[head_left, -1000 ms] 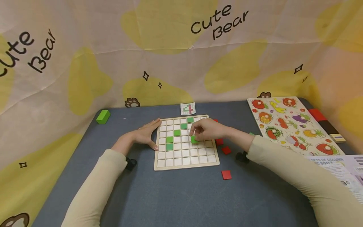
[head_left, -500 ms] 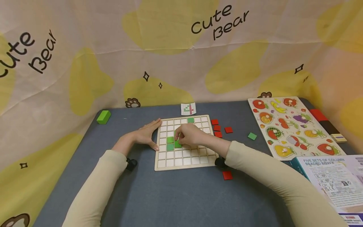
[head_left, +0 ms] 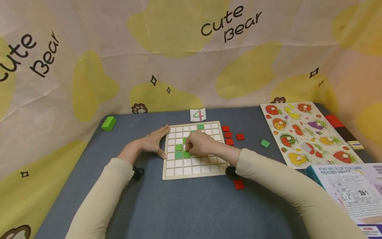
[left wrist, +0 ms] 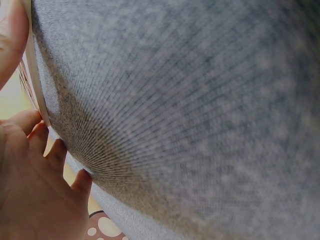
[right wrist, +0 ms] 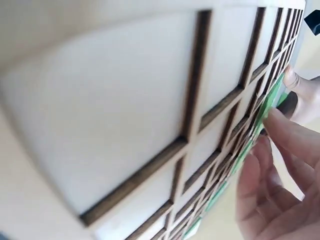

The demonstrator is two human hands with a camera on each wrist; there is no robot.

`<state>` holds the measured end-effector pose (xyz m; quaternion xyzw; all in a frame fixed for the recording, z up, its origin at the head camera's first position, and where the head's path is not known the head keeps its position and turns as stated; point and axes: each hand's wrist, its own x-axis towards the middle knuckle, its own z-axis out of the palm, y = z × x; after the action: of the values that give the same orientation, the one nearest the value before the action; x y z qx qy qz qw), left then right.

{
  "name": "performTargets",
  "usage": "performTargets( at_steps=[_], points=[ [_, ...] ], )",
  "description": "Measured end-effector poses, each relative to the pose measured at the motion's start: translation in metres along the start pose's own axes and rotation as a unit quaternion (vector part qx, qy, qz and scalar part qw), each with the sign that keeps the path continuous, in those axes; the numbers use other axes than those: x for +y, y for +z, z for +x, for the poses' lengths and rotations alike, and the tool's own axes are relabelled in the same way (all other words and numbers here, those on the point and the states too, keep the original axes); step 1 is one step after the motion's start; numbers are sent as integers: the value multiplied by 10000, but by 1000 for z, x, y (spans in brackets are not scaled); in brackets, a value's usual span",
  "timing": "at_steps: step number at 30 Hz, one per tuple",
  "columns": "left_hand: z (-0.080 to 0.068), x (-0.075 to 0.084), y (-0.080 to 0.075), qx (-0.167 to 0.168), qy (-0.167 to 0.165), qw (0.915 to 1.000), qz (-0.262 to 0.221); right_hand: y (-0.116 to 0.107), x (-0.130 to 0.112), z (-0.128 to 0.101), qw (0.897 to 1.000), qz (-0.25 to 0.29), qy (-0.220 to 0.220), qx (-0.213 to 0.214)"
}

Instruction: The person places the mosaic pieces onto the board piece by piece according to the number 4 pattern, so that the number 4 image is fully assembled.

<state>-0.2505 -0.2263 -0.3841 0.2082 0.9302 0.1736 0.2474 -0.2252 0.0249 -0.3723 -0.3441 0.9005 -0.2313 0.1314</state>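
Green tile (head_left: 187, 154) half under right hand (head_left: 199, 143)

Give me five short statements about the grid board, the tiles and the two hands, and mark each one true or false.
1. The left hand rests flat against the grid board's left edge. True.
2. The right hand is off the board. False: it is over the board, at a green tile.
3. Red tiles lie right of the board. True.
4. A green block sits on the fruit puzzle. False: far left on the table.
5. The board is full. False: most cells are bare.
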Motion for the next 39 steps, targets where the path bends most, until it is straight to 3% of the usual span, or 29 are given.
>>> performTargets(
  at_steps=[4,8,19,24,29,35,39],
  points=[
    [1,0,0,5,15,10000,-2,-11,5,-4,10000,10,-27,66],
    [0,1,0,19,55,10000,27,-36,20,-16,9998,124,11,172],
    [-1,0,0,61,138,9999,-61,-107,108,-78,9983,173,392,386],
    [-1,-1,0,67,175,9998,-64,-120,145,-108,9966,522,634,-68],
    [0,-2,1,38,95,9999,-87,-123,169,-127,9882,955,922,-761],
    [1,0,2,61,79,9999,-64,-120,180,-136,9742,1216,1087,-1560],
    [1,0,1,43,66,9999,-68,-117,180,-136,9738,1037,1023,-1748]
  ],
)
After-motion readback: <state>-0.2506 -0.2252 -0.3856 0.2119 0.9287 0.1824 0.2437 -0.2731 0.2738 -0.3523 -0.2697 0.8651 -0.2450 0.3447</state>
